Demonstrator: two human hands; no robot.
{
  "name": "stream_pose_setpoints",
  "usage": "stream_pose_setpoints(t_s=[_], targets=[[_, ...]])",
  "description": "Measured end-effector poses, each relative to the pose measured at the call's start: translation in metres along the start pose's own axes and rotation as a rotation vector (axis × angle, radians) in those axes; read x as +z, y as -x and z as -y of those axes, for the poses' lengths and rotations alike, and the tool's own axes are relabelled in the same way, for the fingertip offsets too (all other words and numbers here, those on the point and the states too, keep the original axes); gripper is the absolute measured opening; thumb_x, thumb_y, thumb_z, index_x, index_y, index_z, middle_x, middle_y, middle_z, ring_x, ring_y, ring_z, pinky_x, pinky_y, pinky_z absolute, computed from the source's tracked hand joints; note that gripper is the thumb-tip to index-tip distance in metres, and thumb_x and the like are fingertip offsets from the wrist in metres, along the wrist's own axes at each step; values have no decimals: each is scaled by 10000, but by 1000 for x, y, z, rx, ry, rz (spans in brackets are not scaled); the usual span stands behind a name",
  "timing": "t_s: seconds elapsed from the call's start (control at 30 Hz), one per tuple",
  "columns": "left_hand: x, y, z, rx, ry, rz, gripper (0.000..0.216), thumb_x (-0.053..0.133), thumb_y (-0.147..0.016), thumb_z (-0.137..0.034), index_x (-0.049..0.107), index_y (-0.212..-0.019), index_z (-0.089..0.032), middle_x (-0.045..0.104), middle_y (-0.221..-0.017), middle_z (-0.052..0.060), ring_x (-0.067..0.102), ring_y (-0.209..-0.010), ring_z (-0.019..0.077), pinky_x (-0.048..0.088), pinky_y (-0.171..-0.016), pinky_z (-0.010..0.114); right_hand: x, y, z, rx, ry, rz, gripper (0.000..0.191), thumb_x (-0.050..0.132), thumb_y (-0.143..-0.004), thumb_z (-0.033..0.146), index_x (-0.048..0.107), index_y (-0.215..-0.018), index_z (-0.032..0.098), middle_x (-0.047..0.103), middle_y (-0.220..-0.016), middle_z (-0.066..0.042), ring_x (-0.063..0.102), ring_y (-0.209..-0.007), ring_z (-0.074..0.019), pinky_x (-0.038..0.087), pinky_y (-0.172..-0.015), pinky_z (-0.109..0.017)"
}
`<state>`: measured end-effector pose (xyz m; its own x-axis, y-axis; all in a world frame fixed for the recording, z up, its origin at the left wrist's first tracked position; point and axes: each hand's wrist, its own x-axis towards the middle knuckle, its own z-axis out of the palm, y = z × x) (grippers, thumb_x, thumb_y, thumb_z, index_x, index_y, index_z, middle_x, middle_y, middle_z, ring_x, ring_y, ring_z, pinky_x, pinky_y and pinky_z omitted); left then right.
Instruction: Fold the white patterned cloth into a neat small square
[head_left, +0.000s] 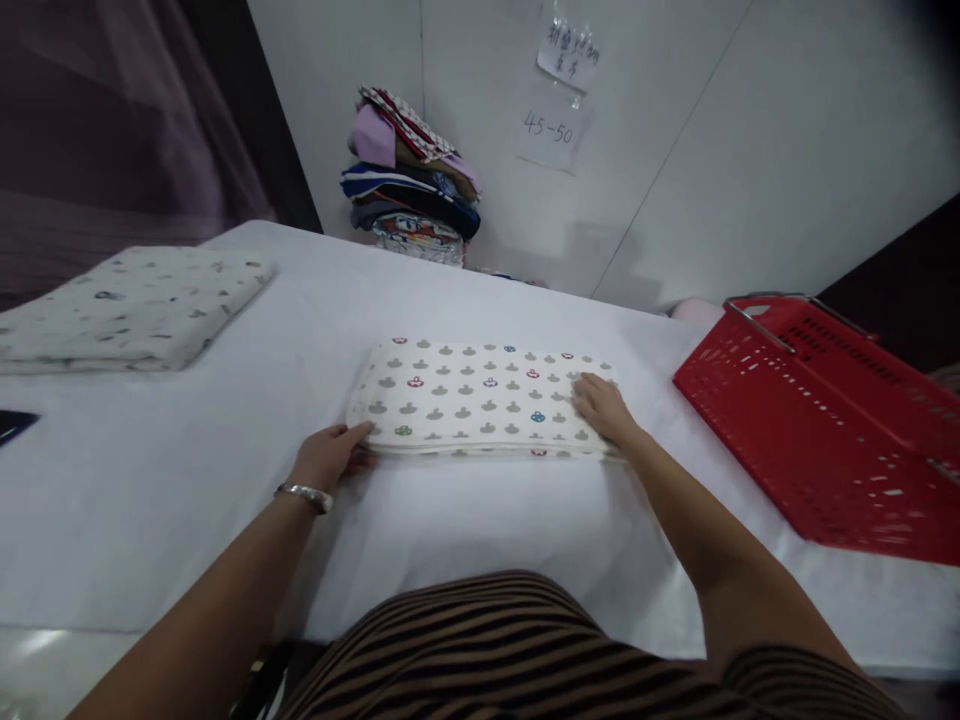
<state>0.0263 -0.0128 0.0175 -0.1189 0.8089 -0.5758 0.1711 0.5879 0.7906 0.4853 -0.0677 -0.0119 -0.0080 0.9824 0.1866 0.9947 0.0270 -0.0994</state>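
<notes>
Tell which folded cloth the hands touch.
The white folded cloth with grey shapes: left hand and right hand touch it, not the speckled white folded cloth.

Fingertips of the left hand point(330, 455) are hidden under the folded white printed cloth point(472, 395), and the red slotted plastic basket point(825, 430) runs off the right edge.

White table point(150, 480) against a pale panelled wall point(750, 150).
A pile of folded clothes point(412, 180) sits at 12 o'clock, two paper notes point(568, 52) taped at 1 o'clock, a red basket point(825, 430) at 3 o'clock, a dark curtain point(112, 120) at 10 o'clock.
</notes>
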Motion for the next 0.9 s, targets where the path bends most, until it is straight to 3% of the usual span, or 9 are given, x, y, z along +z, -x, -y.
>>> stream_pose_setpoints(t_s=[0.2, 0.33, 0.4, 0.47, 0.57, 0.63, 0.73, 0.8, 0.9], targets=[[2, -6, 1, 40, -35, -25, 192, 654, -677, -272, 520, -740, -150, 551, -559, 3, 577, -473, 155, 411, -415, 225, -16, 47, -6, 203, -10, -35, 500, 321, -900, 465, 459, -1295, 191, 374, -1407, -123, 310, -1304, -263, 301, -1022, -463], [-2, -4, -2, 65, -92, 11, 245, 649, -683, -316, 537, -815, -143, 580, -638, 20, 594, -521, 162, 427, -454, 237, -22, 63, 12, 118, -102, -100, 443, 361, -879, 440, 553, -1198, 201, 464, -1342, -98, 353, -1281, -241, 306, -1035, -433], [-6, 0, -3, 119, -212, -56, 346, 649, -678, -382, 548, -906, -142, 608, -693, 39, 608, -572, 191, 456, -513, 277, -21, 71, 26, 69, -161, -137, 399, 382, -868, 426, 609, -1110, 204, 538, -1265, -94, 399, -1246, -238, 322, -1025, -427], [-9, 5, -2, 276, -400, -224, 441, 634, -683, -431, 547, -1010, -147, 638, -799, 76, 624, -690, 234, 475, -610, 326, -19, 75, 44, 25, -231, -168, 359, 387, -871, 402, 639, -1039, 210, 599, -1173, -87, 458, -1187, -228, 352, -1000, -411], [0, 15, 2, 699, -682, -417, 372, 545, -766, -393, 556, -1064, -169, 615, -1030, 106, 585, -930, 259, 453, -774, 349, -19, 73, 74, -57, -324, -168, 307, 398, -883, 364, 654, -974, 221, 649, -1049, -71, 538, -1051, -206, 400, -933, -363], [19, 23, 6, 994, -840, -317, 257, 485, -814, -327, 598, -984, -171, 610, -1031, 93, 560, -962, 237, 428, -827, 340, -21, 68, 91, -106, -366, -134, 271, 417, -886, 337, 659, -933, 224, 661, -977, -60, 563, -954, -196, 420, -873, -340], [59, 31, 9, 1270, -977, -34, 213, 437, -852, -270, 631, -832, -185, 626, -914, 54, 548, -896, 200, 414, -812, 330, -20, 58, 108, -138, -422, -90, 218, 466, -873, 295, 668, -840, 219, 661, -908, -46, 563, -873, -184, 421, -807, -313], [85, 33, 10, 1358, -1003, 82, 217, 436, -860, -251, 639, -813, -190, 629, -896, 45, 542, -858, 184, 412, -789, 327, -18, 53, 113, -133, -437, -72, 185, 505, -851, 262, 671, -784, 216, 657, -882, -39, 555, -854, -177, 415, -784, -298], [113, 32, 8, 1392, -1034, 150, 204, 451, -861, -234, 648, -825, -194, 628, -905, 45, 536, -869, 182, 409, -779, 329, -12, 48, 115, -108, -419, -57, 152, 543, -822, 223, 677, -749, 219, 653, -847, -31, 544, -843, -174, 409, -767, -288]])
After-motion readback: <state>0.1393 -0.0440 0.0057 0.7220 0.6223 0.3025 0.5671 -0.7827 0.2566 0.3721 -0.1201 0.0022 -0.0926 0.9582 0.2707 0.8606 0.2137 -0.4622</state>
